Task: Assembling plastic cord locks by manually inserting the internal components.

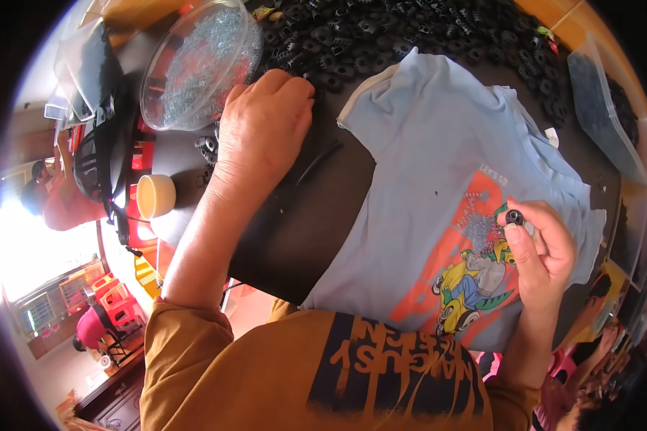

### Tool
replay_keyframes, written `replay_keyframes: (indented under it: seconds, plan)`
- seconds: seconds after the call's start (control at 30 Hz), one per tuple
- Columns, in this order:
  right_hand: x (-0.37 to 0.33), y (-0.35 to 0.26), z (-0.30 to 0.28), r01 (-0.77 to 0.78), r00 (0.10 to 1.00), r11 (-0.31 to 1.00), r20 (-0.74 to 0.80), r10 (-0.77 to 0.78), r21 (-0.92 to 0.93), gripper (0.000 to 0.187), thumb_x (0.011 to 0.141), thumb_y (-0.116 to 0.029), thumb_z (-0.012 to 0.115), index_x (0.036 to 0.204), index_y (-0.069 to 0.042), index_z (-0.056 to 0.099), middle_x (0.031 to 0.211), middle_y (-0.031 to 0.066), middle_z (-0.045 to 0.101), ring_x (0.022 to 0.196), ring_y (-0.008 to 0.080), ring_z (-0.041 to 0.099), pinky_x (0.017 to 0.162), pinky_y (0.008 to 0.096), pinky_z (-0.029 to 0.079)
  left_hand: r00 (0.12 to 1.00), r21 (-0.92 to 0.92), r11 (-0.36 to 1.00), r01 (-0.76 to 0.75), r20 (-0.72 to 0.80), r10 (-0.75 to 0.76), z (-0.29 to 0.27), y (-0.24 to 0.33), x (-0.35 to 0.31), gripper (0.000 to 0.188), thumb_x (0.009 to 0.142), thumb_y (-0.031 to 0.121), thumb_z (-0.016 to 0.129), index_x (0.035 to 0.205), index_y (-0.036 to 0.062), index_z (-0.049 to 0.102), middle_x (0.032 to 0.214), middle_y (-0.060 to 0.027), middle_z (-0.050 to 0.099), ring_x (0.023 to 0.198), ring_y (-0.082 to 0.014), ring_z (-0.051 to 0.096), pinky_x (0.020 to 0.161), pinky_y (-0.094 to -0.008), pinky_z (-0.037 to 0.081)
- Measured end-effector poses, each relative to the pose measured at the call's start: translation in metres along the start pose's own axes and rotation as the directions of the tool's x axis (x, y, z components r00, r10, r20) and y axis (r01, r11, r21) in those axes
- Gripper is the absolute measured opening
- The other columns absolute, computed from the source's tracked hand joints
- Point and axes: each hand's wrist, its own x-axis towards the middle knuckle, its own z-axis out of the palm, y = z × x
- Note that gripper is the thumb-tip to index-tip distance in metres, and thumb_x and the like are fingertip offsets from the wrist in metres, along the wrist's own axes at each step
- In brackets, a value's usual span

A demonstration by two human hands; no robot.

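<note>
My right hand (546,255) pinches a small round black plastic part (513,217) with a hole in its end, between thumb and forefinger. It is above a light blue T-shirt (424,165) spread on the dark table. Just left of that part, a little heap of small silvery pieces, like springs (480,228), lies on the shirt's printed front. My left hand (266,122) is curled closed, back up, at the near edge of a pile of black plastic parts (410,29). Its fingertips are hidden, so anything inside cannot be made out.
A clear round tub (201,65) full of silvery pieces stands at the far left. A yellow cup (156,196) is by the left edge. Clear bins (600,108) line the right side. Other people (72,194) are in the background at left and lower right.
</note>
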Motion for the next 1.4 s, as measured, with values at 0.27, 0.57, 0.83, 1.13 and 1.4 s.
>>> replay_keyframes:
  seconds: [0.27, 0.57, 0.83, 1.13, 1.4]
  plan:
    - [0.000, 0.000, 0.001, 0.019, 1.000, 1.000, 0.004, -0.020, 0.018, 0.019, 0.078, 0.002, 0.064, 0.097, 0.006, 0.061, 0.084, 0.0089, 0.059, 0.075, 0.0135, 0.054, 0.070, 0.0236, 0.042, 0.999, -0.045, 0.999, -0.012, -0.043, 0.010, 0.000, 0.006, 0.002, 0.011, 0.076, 0.013, 0.062, 0.085, 0.0065, 0.062, 0.082, -0.0071, 0.056, 0.078, -0.0288, 0.057, 0.074, -0.0393, 0.043]
    - [0.000, -0.003, 0.000, 0.056, 0.998, 0.998, 0.008, -0.056, -0.009, 0.020, 0.077, 0.001, 0.065, 0.096, 0.005, 0.062, 0.080, 0.0080, 0.059, 0.072, 0.0139, 0.053, 0.068, 0.0234, 0.042, 0.989, 0.115, 0.984, -0.137, -0.036, 0.142, 0.001, 0.004, 0.009, 0.007, 0.075, 0.012, 0.064, 0.080, 0.0075, 0.062, 0.082, -0.0052, 0.055, 0.084, -0.0243, 0.057, 0.075, -0.0394, 0.042]
    - [-0.002, -0.004, 0.002, 0.124, 0.992, 0.992, -0.035, -0.123, 0.002, 0.020, 0.076, 0.002, 0.065, 0.096, 0.004, 0.063, 0.078, 0.0081, 0.060, 0.068, 0.0140, 0.055, 0.064, 0.0241, 0.043, 0.957, -0.495, 0.820, 0.286, 0.100, -0.273, -0.020, 0.036, -0.003, 0.009, 0.080, 0.001, 0.058, 0.088, 0.0030, 0.063, 0.078, -0.0071, 0.061, 0.065, -0.0103, 0.058, 0.056, -0.0234, 0.045]
    - [-0.006, -0.010, -0.005, 0.111, 0.987, 0.973, 0.095, -0.132, 0.201, 0.022, 0.080, 0.003, 0.060, 0.101, 0.008, 0.059, 0.092, 0.0123, 0.058, 0.081, 0.0171, 0.057, 0.074, 0.0273, 0.045, 0.899, -0.900, 0.108, 0.423, 0.431, 0.076, -0.034, 0.107, -0.002, 0.013, 0.085, 0.007, 0.056, 0.095, -0.0021, 0.057, 0.078, -0.0122, 0.063, 0.052, -0.0075, 0.049, 0.050, -0.0214, 0.042]
    - [-0.004, -0.008, -0.007, 0.217, 0.964, 0.944, 0.099, -0.248, 0.249, 0.024, 0.073, 0.001, 0.068, 0.096, 0.007, 0.060, 0.088, 0.0136, 0.060, 0.080, 0.0208, 0.057, 0.073, 0.0305, 0.044, 0.874, -0.891, -0.004, 0.454, 0.444, 0.195, -0.028, 0.135, 0.003, 0.019, 0.082, -0.001, 0.053, 0.099, -0.0042, 0.061, 0.082, -0.0073, 0.062, 0.059, -0.0069, 0.051, 0.060, -0.0201, 0.044]
